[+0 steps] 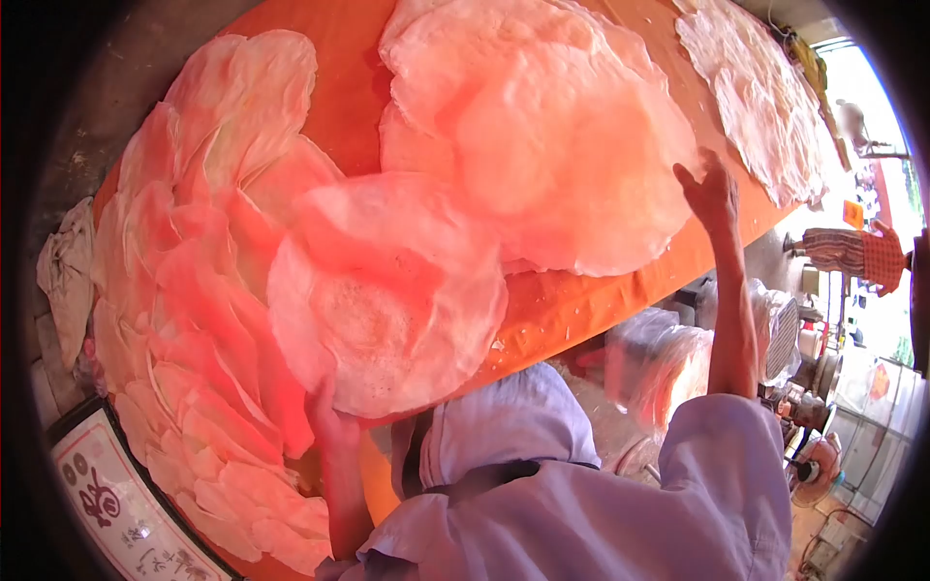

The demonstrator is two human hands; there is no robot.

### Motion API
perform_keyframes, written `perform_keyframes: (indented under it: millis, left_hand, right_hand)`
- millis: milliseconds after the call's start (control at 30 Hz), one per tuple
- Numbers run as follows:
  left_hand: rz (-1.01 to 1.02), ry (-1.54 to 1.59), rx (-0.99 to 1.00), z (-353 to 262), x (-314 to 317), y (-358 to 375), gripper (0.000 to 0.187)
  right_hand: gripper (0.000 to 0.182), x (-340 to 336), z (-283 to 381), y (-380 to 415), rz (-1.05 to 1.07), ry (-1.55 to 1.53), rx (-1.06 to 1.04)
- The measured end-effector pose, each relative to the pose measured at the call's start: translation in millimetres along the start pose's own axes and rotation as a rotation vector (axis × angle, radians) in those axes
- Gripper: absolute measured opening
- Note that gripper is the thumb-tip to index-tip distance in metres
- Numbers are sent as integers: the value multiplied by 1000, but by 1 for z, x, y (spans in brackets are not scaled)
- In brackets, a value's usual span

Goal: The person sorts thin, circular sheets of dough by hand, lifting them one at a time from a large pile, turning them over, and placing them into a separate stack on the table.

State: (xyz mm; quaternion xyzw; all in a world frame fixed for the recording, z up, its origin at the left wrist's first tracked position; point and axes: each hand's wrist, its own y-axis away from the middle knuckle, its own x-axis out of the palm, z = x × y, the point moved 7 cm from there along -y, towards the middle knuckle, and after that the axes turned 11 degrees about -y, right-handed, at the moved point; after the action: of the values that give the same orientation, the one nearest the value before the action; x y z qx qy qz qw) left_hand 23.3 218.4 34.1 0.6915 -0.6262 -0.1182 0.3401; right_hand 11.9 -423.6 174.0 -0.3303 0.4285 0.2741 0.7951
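Note:
Large, thin, round pinkish sheets lie on an orange-covered table [572, 310]. My right hand [713, 192] is raised beside the right edge of a broad sheet [581, 145], fingers and thumb apart, with nothing visible in it. My left hand [325, 402] is at the lower left edge of a smaller round sheet [387, 300]; its fingers are blurred and partly hidden, so its hold cannot be made out. That sheet overlaps a spread pile of sheets [213, 271] on the left. Part of the broad sheet looks blurred.
More sheets [756, 97] lie at the upper right. A framed sign [126, 504] is at the lower left, with a pale cloth [68, 276] above it. Plastic-wrapped bundles [659, 358] and a fan [819, 465] are at the right. A person [852, 257] stands farther off.

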Motion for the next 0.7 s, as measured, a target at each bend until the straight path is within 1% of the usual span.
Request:
perform_keyframes:
  millis: [33,67,100,133,167,200,300,333,433,467,533,567,600,633,667,700]
  left_hand:
    - [45,-54,59,-9,13,5,52]
    - [93,-110,118,-18,25,9,52]
    - [144,-167,174,-25,39,13,52]
    - [160,-136,196,-30,56,18,51]
    - [177,-101,223,-35,77,21,51]
    - [195,-62,254,-39,96,20,51]
    - [365,-12,210,-39,136,17,49]
    - [475,-87,273,-47,155,16,48]
    - [494,-113,424,-71,171,16,48]
    - [419,-81,454,-76,169,15,47]
    - [355,-96,403,-77,162,12,40]
    - [320,-108,375,-78,155,11,37]
    - [280,-175,360,-72,144,8,34]
    - [238,-242,346,-60,129,1,31]
    - [188,-307,330,-51,118,-3,28]
    - [176,-350,290,-44,114,-3,26]
  right_hand:
    - [48,-6,20,12,-139,228,-155]
    - [63,-8,62,24,-64,-33,-114]
    - [65,12,76,41,8,-180,-41]
    - [64,23,131,69,126,-406,-166]
    - [63,48,167,107,549,-523,-55]
    - [68,80,207,150,904,-863,-2]
    - [75,83,306,212,1111,-716,-379]
    - [63,98,310,210,1032,-739,-309]
    - [36,122,308,167,759,-894,-400]
    - [28,128,301,144,1074,-1364,136]
    - [17,79,297,80,1133,-1673,399]
    - [16,50,286,42,919,-1541,65]
    - [24,44,264,10,745,-1511,-58]
    - [30,33,241,-13,723,-1491,-84]
    - [32,19,219,-34,574,-1367,-88]
    - [35,16,192,-51,556,-1312,16]
